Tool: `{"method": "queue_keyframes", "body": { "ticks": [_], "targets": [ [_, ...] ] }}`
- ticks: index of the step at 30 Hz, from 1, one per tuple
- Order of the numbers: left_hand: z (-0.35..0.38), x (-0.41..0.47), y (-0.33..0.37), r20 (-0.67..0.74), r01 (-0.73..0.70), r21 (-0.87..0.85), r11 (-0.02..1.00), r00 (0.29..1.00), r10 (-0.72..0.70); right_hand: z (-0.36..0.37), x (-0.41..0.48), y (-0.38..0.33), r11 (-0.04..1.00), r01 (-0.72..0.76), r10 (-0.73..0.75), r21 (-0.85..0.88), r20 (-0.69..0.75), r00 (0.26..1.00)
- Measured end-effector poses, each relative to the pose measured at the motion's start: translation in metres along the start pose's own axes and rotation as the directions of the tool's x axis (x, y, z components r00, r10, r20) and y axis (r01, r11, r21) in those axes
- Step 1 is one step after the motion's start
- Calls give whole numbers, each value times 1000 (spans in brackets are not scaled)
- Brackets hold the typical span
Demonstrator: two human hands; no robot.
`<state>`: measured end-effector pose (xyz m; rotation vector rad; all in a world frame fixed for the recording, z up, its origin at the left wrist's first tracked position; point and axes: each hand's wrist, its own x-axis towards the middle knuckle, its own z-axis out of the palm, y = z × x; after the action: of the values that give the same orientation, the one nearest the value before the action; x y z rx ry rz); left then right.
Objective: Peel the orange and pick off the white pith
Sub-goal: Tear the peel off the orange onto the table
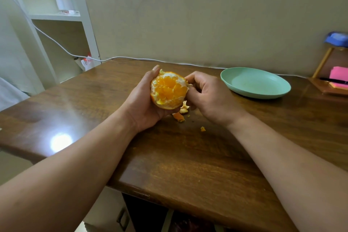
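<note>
Orange [169, 90] between left-hand fingers [155, 69] and right-hand fingers [190, 78].

Glossy dark wood table [188, 156]; matt, smooth green plate [263, 92]; orange [169, 90] wet, ragged

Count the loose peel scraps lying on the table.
3. One pale scrap lies just below the orange, one orange piece beside the left hand, one tiny bit alone nearer the viewer. The right hand may hide more.
</note>
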<state>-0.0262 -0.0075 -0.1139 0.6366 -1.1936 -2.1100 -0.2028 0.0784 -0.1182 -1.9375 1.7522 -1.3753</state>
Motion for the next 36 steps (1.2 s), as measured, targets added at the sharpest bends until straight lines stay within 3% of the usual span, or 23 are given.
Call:
{"method": "queue_keyframes", "body": {
  "ticks": [4, 9, 12, 19, 24, 28, 32, 36],
  "targets": [
    [-3, 1, 0, 11, 16, -41, 999, 1000, -15, 1, -1, -1, 999, -4, 4, 35, -5, 1000],
    [-2, 3, 1, -34, -14, -40, 999, 999, 13, 4, -4, -1, 984, 87, -98, -157, -63, 993],
    [0, 3, 0, -58, -32, -10, 999, 998, 31, 9, -2, 0, 980, 93, -116, -177, -123, 986],
    [-1, 3, 0, -38, -12, -55, 998, 999, 10, 15, 2, 2, 991, -31, 55, 132, -178, 983],
    [1, 2, -2, 2, -2, -82, 997, 1000, 2, 12, 1, 8, 930, -186, 196, 317, 0, 981],
    [-8, 7, 3, -99, -72, -135, 988, 993, 59, 13, 1, 12, 957, -206, 211, 203, -5, 977],
    [-13, 8, 7, -144, -89, -191, 978, 988, 61, 18, 2, 16, 995, -95, 95, -5, 24, 995],
    [-14, 11, 5, -123, -76, -162, 984, 991, 56, 16, 2, 9, 984, -137, 142, 114, -34, 989]
  ]
}}
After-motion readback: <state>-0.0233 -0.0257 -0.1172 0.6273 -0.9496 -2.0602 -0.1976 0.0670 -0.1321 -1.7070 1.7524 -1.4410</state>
